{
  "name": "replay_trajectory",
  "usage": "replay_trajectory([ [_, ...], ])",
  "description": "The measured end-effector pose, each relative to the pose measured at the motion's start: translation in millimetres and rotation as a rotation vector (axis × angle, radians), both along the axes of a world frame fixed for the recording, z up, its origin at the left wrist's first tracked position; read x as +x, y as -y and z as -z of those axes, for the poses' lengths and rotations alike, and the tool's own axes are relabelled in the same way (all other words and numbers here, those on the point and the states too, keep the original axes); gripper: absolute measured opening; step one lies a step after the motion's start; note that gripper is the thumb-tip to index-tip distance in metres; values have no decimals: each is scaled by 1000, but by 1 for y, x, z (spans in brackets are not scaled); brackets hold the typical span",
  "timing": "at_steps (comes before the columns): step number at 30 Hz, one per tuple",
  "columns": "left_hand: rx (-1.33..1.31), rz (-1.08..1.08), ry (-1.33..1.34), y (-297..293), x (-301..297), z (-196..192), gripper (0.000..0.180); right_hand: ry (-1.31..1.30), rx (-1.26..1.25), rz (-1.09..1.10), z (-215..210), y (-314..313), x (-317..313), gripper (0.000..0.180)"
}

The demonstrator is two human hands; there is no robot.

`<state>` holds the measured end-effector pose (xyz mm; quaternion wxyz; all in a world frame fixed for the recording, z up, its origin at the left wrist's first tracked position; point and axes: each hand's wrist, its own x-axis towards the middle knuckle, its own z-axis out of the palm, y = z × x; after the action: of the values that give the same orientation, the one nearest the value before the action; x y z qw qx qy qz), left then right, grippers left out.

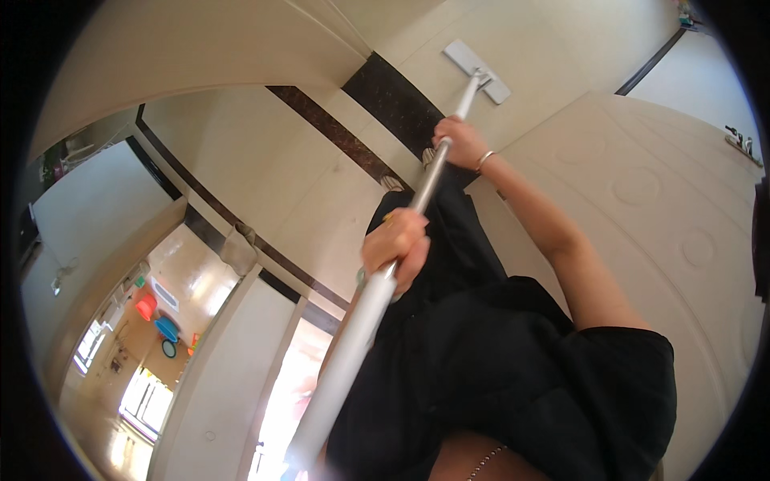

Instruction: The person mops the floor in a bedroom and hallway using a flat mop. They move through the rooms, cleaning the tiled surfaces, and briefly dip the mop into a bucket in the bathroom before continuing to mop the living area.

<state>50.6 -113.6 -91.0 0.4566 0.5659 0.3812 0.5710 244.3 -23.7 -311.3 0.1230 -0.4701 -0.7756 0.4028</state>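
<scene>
A flat mop has a white rectangular head (459, 54) lying on the pale tiled floor beyond a dark threshold strip. Its long handle (341, 365), part white and part bare metal, slants back toward me past my body. Around the upper handle, where metal meets the thick white grip, my left hand (397, 244) is closed, with a ring on one finger. Farther down, nearer the mop head, my right hand (461, 144) wraps the pole, a bracelet on its wrist. My feet show partly beside the handle, near the dark strip.
A cream door (609, 192) with raised round patterns stands at the right, its metal handle (742, 146) at the far edge. The black threshold (397, 92) crosses the floor. At the left, another room holds a red basin (146, 307) and a blue basin (166, 328). A pale wall (216, 40) rises upper left.
</scene>
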Motion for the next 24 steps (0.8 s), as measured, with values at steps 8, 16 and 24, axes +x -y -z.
replay_trajectory([
  [8,-17,202,11,14,22,29,33,120,28,231,30,38,42,14],
  [16,-131,265,24,104,-76,6,32,-68,96,363,16,163,-55,9],
  [24,-219,231,-86,179,-196,-51,29,-106,130,327,1,247,-202,14],
])
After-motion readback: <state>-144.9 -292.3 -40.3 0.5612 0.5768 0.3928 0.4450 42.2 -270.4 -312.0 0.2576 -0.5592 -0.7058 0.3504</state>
